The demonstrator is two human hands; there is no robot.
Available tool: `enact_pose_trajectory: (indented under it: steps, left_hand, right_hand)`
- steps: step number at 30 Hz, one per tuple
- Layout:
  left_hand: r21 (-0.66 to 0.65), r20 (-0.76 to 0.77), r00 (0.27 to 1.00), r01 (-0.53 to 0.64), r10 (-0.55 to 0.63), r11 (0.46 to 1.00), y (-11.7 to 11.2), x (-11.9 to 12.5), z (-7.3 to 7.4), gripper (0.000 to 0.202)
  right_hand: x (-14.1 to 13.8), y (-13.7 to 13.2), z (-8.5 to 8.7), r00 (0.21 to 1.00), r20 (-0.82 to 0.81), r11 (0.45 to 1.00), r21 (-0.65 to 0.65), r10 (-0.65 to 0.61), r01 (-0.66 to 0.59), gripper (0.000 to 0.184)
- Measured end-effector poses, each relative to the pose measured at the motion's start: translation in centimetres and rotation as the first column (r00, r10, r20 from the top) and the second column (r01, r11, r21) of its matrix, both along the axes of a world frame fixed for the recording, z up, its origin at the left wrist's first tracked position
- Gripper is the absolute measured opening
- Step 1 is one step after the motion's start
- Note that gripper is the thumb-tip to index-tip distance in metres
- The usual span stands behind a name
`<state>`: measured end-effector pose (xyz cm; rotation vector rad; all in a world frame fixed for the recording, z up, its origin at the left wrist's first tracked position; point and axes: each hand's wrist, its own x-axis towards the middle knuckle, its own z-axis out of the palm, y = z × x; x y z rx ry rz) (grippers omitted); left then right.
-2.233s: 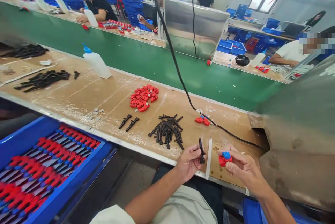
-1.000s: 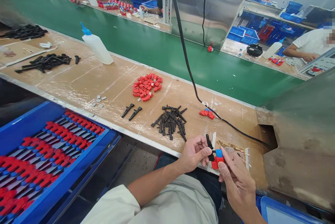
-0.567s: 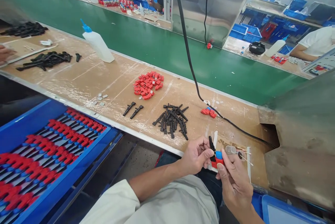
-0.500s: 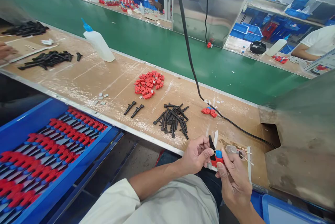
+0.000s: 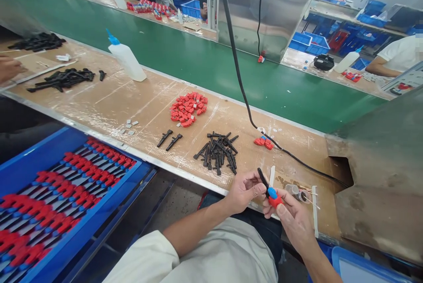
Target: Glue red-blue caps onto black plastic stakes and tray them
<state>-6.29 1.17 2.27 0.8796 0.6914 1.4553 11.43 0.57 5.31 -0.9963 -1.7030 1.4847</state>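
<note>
Over the near edge of the bench, my left hand (image 5: pixel 243 192) pinches a black gun-shaped plastic part (image 5: pixel 262 178). My right hand (image 5: pixel 294 217) grips a red-and-blue plastic piece (image 5: pixel 274 195) between thumb and fingers. The black part meets the blue end of that piece and points up and left; whether they are joined I cannot tell. Left of my hands lies a pile of similar black parts (image 5: pixel 216 148), with two more set apart from it. Farther back sits a heap of small red pieces (image 5: pixel 188 109), some with grey squares.
A black cable (image 5: pixel 236 60) hangs down across the bench. Near it lie a few red pieces (image 5: pixel 263 142). A white bottle (image 5: pixel 127 60) leans at the back, before the green belt (image 5: pixel 185 49). A blue crate (image 5: pixel 20 164) holds rows of red-and-blue assemblies. At far left is another person's hand (image 5: pixel 9 68).
The black part now tilts further left, and more of the red-and-blue piece shows as my right hand has turned it. Both hands keep their grips.
</note>
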Motion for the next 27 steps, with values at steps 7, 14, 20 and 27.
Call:
enact_pose_trajectory:
  steps: [7,14,20,27]
  left_hand:
    - [0.230,-0.040,0.998,0.066,-0.058,0.971,-1.3,-0.3,-0.4,0.060]
    - [0.283,0.046,0.994,0.078,-0.095,0.956,-2.2,-0.3,0.8,0.045]
    - [0.287,0.006,0.995,0.090,-0.096,0.954,-2.9,-0.4,1.5,0.051]
    - [0.246,0.034,0.996,0.068,-0.078,0.967,-3.4,-0.3,1.9,0.051]
  right_hand:
    - [-0.4,-0.2,3.2,0.914,0.299,0.639,0.767,-0.273,-0.061,0.028]
    - [-1.6,-1.0,5.4,0.872,0.315,0.351,0.919,-0.375,-0.181,0.043]
    - [-1.9,-1.6,5.4,0.861,0.315,0.291,0.934,-0.399,-0.207,0.046]
    - [-2.2,-1.6,5.8,0.856,0.331,0.296,0.929,-0.397,-0.222,0.040]
